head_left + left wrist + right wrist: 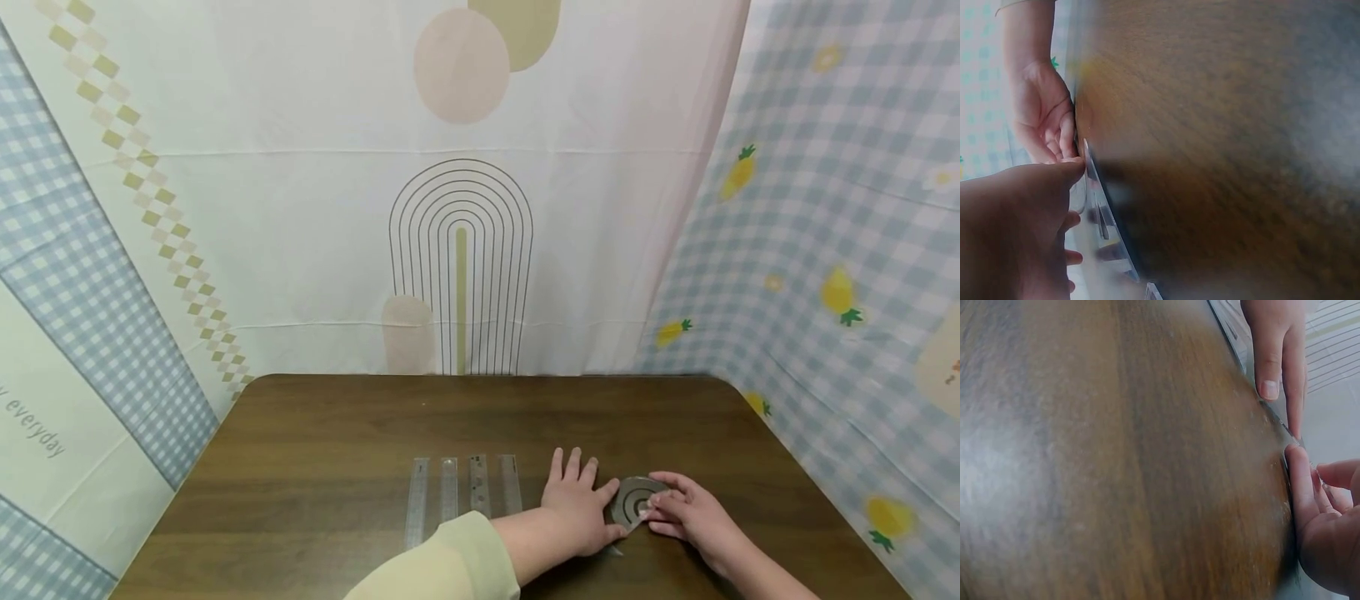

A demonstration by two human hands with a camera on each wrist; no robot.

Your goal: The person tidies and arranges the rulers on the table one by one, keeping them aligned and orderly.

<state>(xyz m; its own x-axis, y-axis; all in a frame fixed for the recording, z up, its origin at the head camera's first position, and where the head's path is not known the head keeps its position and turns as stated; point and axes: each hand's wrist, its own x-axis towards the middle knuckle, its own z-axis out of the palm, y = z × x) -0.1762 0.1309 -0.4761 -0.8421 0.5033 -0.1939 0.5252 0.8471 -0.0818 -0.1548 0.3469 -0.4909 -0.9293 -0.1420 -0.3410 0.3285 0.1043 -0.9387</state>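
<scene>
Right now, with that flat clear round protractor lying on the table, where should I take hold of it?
Take the round protractor at its near-right rim, where the right hand already touches it. It lies flat on the table, so probably lift that edge first, then pinch it. The left hand rests flat at its left side.

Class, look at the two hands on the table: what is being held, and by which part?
The right hand pinches the near right edge of a clear round protractor; the left hand lies flat beside it, thumb at its left rim.
</scene>
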